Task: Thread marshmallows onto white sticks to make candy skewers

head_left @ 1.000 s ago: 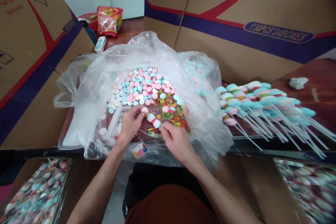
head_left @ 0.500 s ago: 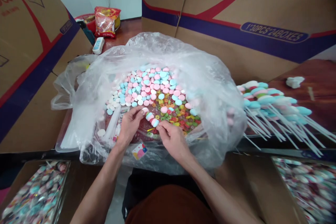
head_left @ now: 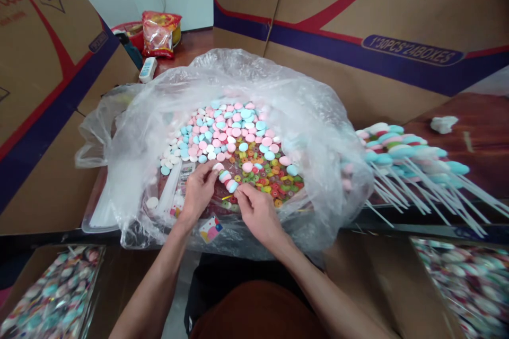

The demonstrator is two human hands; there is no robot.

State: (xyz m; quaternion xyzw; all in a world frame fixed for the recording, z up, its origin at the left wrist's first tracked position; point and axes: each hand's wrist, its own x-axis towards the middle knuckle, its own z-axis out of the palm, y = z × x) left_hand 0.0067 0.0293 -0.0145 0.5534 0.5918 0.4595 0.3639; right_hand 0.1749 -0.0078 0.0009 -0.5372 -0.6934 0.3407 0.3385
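Between my hands is a candy skewer (head_left: 225,176), a short row of pink, white, blue and green pieces, tilted down to the right. My left hand (head_left: 200,189) is closed, its thumb and fingertips pinching the pale pink candy at the upper end. At the lower end, beside the blue piece, my right hand (head_left: 259,213) has its fingertips pressed together; the stick inside them is hidden. Pink, blue and white candies (head_left: 222,130) lie heaped behind my hands, and colourful ring gummies (head_left: 274,177) spread to the right, all within a clear plastic bag (head_left: 318,106).
Finished candy skewers with white sticks (head_left: 413,156) are piled at right. White sticks (head_left: 107,204) lie in a tray at left. Cardboard boxes (head_left: 342,63) stand behind and at left. Packed candy (head_left: 51,291) fills boxes below on both sides. A red snack packet (head_left: 160,34) sits at the back.
Both hands keep their grip on the skewer and stay in nearly the same place. The whole view has shifted very slightly.
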